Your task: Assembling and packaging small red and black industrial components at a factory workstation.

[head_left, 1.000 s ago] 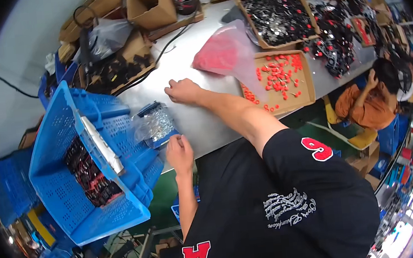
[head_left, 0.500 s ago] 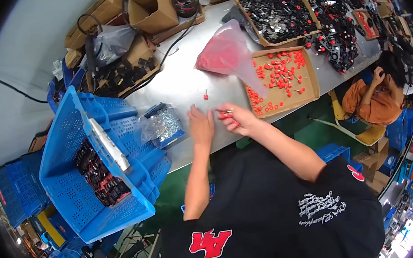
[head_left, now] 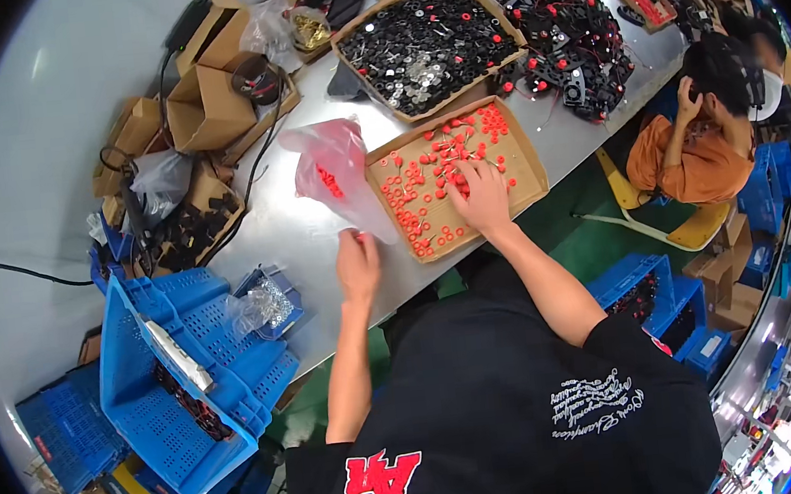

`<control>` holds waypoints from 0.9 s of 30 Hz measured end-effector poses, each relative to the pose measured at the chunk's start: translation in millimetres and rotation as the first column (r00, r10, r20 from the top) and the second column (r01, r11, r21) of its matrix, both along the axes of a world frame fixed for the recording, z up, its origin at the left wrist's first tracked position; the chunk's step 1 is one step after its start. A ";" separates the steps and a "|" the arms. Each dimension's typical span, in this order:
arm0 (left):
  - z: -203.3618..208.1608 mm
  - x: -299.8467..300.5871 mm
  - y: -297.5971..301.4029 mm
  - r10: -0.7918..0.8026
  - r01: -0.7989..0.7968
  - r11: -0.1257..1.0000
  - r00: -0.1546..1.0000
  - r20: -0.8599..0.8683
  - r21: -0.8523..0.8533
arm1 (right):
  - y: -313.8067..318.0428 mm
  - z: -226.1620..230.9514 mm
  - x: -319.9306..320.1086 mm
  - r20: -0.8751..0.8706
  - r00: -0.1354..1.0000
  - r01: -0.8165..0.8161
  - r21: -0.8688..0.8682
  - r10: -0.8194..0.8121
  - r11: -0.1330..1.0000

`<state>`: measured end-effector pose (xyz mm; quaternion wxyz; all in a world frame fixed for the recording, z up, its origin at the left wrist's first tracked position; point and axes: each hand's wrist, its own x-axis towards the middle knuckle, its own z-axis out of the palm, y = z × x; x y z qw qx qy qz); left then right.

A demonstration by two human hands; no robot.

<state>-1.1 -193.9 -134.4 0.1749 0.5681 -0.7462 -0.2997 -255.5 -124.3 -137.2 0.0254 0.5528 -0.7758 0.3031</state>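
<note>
My left hand (head_left: 358,268) is over the metal table, fingers curled round a small red part (head_left: 363,239), mostly hidden by them. Just beyond it lies a pinkish clear plastic bag (head_left: 330,163) with red pieces inside, its loose end reaching toward the cardboard tray. My right hand (head_left: 483,198) is over that shallow cardboard tray (head_left: 523,163), fingers apart and pointing down among the red parts. Inside the tray are many red rings (head_left: 409,217) and red-capped screws (head_left: 448,147). What the right fingertips touch is partly hidden.
At left stands a tilted blue crate (head_left: 173,411) beside a small blue box of metal bits (head_left: 272,302). Behind lies a carton of black parts (head_left: 424,44), with black assemblies (head_left: 567,45) to its right. A person in orange (head_left: 696,156) sits at right.
The view has shifted right. My right hand has moved from the bare table to the tray, its fingers opening. The loose red-capped screw no longer shows on the table; my left hand has closed.
</note>
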 end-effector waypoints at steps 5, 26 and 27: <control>12.0 -69.6 28.9 0.017 -0.018 1.000 0.999 -0.033 -0.009 | 21.0 5.1 -74.3 0.111 0.982 0.152 -0.002 -0.151 0.988; 25.5 -165.6 8.7 -0.108 0.133 0.964 0.987 0.115 -0.230 | 107.2 -22.1 -112.1 0.587 0.703 0.197 0.381 -0.401 0.903; 19.0 -185.8 -10.4 -0.038 0.025 0.911 0.999 -0.025 -0.411 | 107.5 -19.0 -112.8 0.593 0.691 0.141 0.451 -0.414 0.881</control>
